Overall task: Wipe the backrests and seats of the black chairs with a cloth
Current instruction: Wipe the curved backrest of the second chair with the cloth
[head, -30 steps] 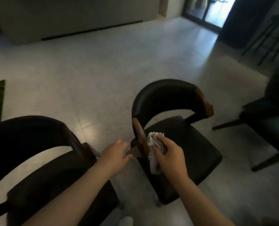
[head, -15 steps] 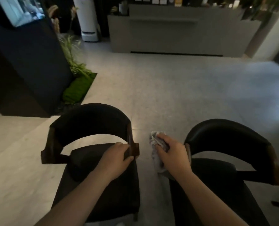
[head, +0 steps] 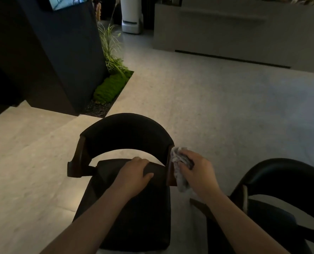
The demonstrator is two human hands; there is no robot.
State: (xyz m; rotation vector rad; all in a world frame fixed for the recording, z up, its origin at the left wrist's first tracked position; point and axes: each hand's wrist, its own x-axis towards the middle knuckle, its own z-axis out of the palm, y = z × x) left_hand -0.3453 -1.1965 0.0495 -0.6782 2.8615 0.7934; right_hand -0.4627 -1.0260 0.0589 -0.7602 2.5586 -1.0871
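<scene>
Head view: a black chair (head: 143, 231) stands mid-frame on the pale floor (head: 225, 116), its curved backrest (head: 126, 131) on the far side; the left hand (head: 136, 173) lies on the seat (head: 152, 208), fingers (head: 137, 159) curled over its rear edge, thumb spread on top; the right hand (head: 198, 171) has its fingers clamped on a crumpled grey cloth (head: 178, 162), which presses against the brown wooden end (head: 170, 173) of the backrest on the right; a second black chair (head: 284, 173) stands just beside, at right; green moss (head: 112, 85) edges a dark column (head: 60, 52) behind
</scene>
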